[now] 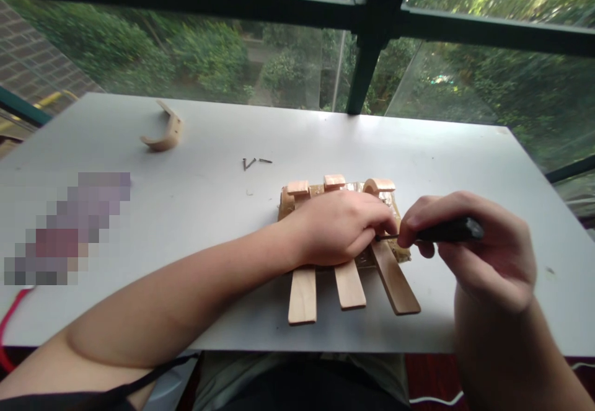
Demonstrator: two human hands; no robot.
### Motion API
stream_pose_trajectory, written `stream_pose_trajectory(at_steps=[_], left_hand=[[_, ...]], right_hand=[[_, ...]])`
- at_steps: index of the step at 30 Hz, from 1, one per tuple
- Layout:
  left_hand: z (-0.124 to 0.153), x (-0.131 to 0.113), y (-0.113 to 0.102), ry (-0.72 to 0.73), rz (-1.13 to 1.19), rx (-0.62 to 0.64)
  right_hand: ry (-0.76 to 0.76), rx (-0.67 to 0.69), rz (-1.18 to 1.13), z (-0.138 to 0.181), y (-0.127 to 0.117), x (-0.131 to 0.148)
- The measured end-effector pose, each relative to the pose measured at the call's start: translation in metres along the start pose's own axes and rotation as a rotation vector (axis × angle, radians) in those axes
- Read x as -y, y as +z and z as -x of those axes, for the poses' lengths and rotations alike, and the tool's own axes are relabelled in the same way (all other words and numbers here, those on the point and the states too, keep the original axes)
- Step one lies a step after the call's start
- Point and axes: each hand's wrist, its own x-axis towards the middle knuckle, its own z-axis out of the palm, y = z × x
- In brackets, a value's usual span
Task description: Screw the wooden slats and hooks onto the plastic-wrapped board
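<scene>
My right hand [483, 243] grips the black handle of a screwdriver [449, 230], its shaft pointing left. The shaft's tip meets the curled fingers of my left hand [341, 225], which lies across a tape-wrapped block [403, 251]. What those fingers pinch is hidden. Three curved wooden pieces lie over the block: a left one [303, 296], a middle one [350, 284] and a right one [397, 281]. Their hooked ends point away from me and their flat ends stick out toward me. My left hand covers their middles and touches the right piece beside the screwdriver tip.
Beyond the block, several loose screws [251, 163] lie on the white table [209, 181]. Another curved wooden piece [170, 135] rests at the far left. A pixelated object [69, 231] with a red cord [12, 318] is on the left. Windows border the table's far edge.
</scene>
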Motion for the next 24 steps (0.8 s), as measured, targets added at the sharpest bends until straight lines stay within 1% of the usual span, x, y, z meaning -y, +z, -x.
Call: stream_pose_trajectory(at_steps=[4, 7, 11, 15, 18, 24], left_hand=[[0.0, 0.0, 0.0, 0.012, -0.027, -0.011], [0.0, 0.0, 0.001, 0.02, -0.046, -0.022], [-0.001, 0.001, 0.001, 0.036, -0.05, -0.017], [-0.001, 0.001, 0.001, 0.031, -0.065, -0.01], [-0.001, 0.001, 0.001, 0.023, -0.064, -0.01], [0.0, 0.001, 0.001, 0.021, -0.076, -0.009]], right_hand=[[0.014, -0.001, 0.023, 0.002, -0.004, -0.003], [0.029, 0.034, 0.025, 0.002, -0.006, -0.009], [-0.015, 0.059, 0.074, 0.002, -0.01, -0.016], [-0.052, 0.024, 0.14, 0.001, -0.013, -0.02], [-0.075, 0.004, 0.106, 0.001, -0.013, -0.022], [-0.125, 0.023, 0.011, -0.004, -0.009, -0.025]])
